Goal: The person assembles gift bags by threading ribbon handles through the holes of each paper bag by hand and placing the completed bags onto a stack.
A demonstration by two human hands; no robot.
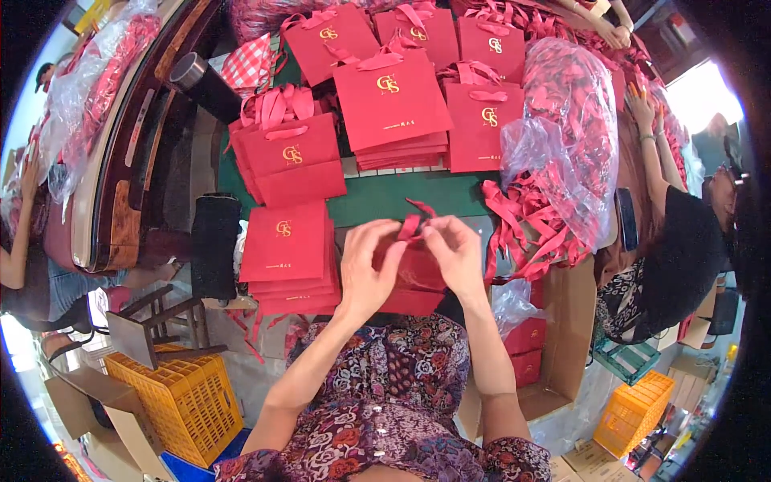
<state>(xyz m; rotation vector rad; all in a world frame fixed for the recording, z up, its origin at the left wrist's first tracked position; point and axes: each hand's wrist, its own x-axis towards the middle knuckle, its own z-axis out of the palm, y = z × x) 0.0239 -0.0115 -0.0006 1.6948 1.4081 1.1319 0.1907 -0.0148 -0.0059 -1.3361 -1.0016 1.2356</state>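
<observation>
Both my hands meet over a red paper gift bag (411,271) at the table's near edge. Between them is a loop of red ribbon (413,223), its loose end pointing up. The fingers of my left hand (371,261) curl and pinch the ribbon's left side. My right hand (451,251) grips the ribbon from the right with thumb and fingertips. My hands partly cover the bag. Just left of my left hand lies a stack of flat red bags (285,249) without bows showing. Right of my right hand spreads a heap of loose red ribbons (534,217).
Stacks of ribboned red bags (389,104) fill the far table. A plastic sack of ribbons (566,120) stands at right, above an open cardboard box (566,353). A dark thermos (205,84) lies at left. Yellow crates (181,394) stand on the floor. Other people's hands (646,116) work nearby.
</observation>
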